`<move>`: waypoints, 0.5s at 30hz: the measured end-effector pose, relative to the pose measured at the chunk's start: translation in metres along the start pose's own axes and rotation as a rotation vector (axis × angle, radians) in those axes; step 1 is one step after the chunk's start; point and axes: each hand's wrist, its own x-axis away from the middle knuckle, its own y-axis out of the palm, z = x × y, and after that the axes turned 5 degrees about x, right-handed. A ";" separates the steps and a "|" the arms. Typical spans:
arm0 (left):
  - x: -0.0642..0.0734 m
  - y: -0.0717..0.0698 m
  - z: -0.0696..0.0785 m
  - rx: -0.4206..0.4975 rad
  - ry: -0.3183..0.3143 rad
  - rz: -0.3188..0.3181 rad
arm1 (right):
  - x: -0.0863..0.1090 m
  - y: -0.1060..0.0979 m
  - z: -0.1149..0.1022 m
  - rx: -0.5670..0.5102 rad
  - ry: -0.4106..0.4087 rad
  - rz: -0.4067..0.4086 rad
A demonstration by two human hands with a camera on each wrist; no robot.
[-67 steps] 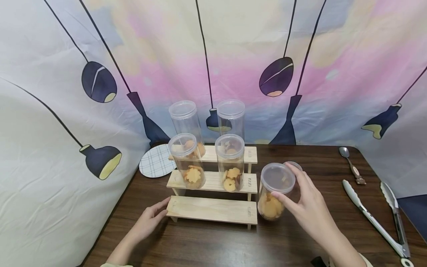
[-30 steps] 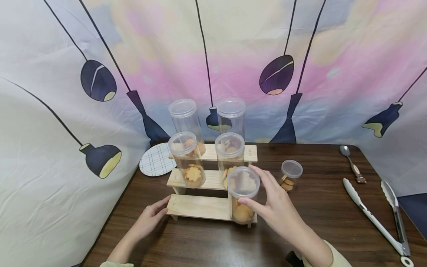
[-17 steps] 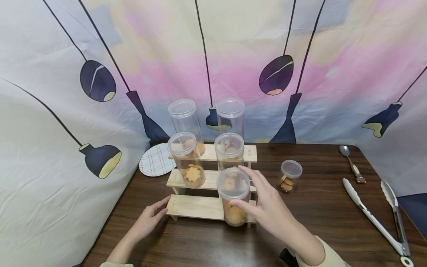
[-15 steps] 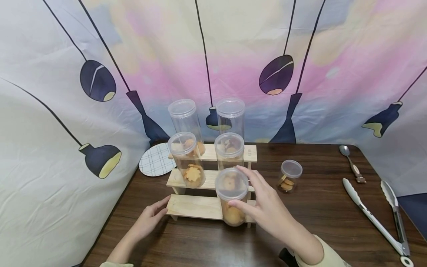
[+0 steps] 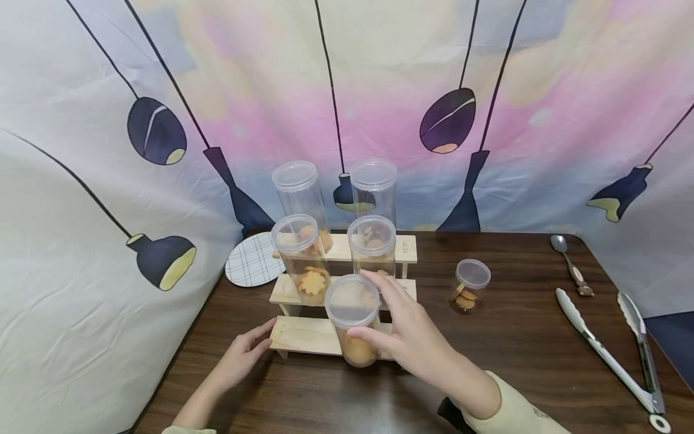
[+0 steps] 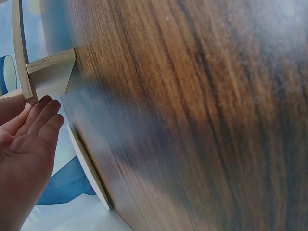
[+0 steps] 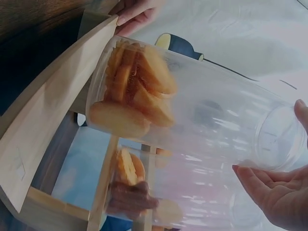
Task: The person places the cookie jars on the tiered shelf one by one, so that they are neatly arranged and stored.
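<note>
My right hand (image 5: 414, 334) grips a tall clear jar (image 5: 347, 314) near its lid, thumb in front and fingers behind. Cookies lie at the bottom of the jar, which stands tilted slightly over the lowest step of a three-step wooden rack (image 5: 306, 333). In the right wrist view, the base of the cookie jar (image 7: 202, 103) is right at the board. At the rack's left end, my left hand (image 5: 243, 357) pinches the edge of the lowest board; the left wrist view shows the fingers (image 6: 45, 118) under the wood.
Two lidded cookie jars, one of them the left jar (image 5: 303, 259), stand on the middle step, two more behind on the top step. Rightward are a small cookie jar (image 5: 470, 284), a spoon (image 5: 573, 268) and tongs (image 5: 602, 352). A plaid oval mat (image 5: 252, 260) lies back left.
My right hand has carried the cookie jar from the table right of the rack to over the lowest step, then further left along it. My left hand stays at the rack's end.
</note>
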 end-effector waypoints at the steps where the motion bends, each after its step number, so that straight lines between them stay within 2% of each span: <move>1: 0.000 0.000 0.000 0.000 -0.003 0.001 | -0.002 0.002 0.000 -0.010 -0.003 -0.006; 7: 0.000 0.000 0.001 -0.005 -0.011 0.003 | -0.009 0.013 -0.002 -0.018 -0.051 -0.033; 15: -0.001 0.000 -0.002 0.008 0.008 0.008 | -0.019 0.028 -0.002 -0.022 -0.112 -0.043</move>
